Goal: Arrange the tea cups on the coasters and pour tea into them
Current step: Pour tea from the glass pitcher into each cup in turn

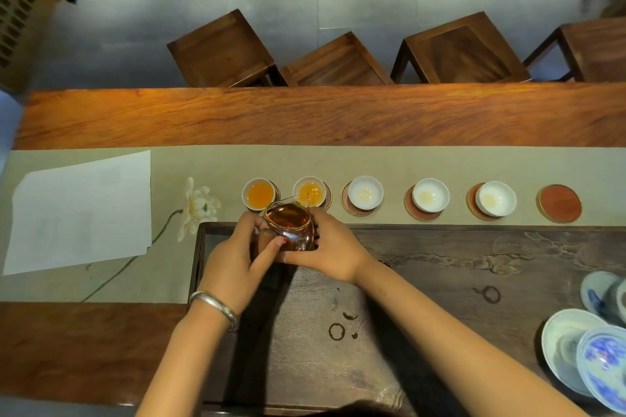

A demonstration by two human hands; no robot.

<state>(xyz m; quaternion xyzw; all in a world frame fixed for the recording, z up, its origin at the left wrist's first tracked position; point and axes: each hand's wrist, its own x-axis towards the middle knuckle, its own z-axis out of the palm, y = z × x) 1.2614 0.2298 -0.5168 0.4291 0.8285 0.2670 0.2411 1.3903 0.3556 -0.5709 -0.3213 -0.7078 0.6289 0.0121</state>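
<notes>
Several white tea cups stand in a row on round red coasters on the beige runner. The leftmost cup [259, 194] holds amber tea. The second cup [311, 192] also holds tea, and a thin stream falls into it from the tilted glass pitcher [288, 226]. Three cups further right [365, 196] [430, 195] [495, 198] hold no amber tea, only a pale trace at the bottom. The last coaster [560, 203] at the right carries no cup. My left hand [237, 257] grips the pitcher's handle side; my right hand [333, 247] holds its other side.
A dark carved tea tray [474, 264] lies in front of me with wet rings on it. Blue-and-white porcelain dishes [582, 355] sit at its right edge. A white paper sheet [81, 210] lies at the left. Wooden stools [338, 64] stand beyond the table.
</notes>
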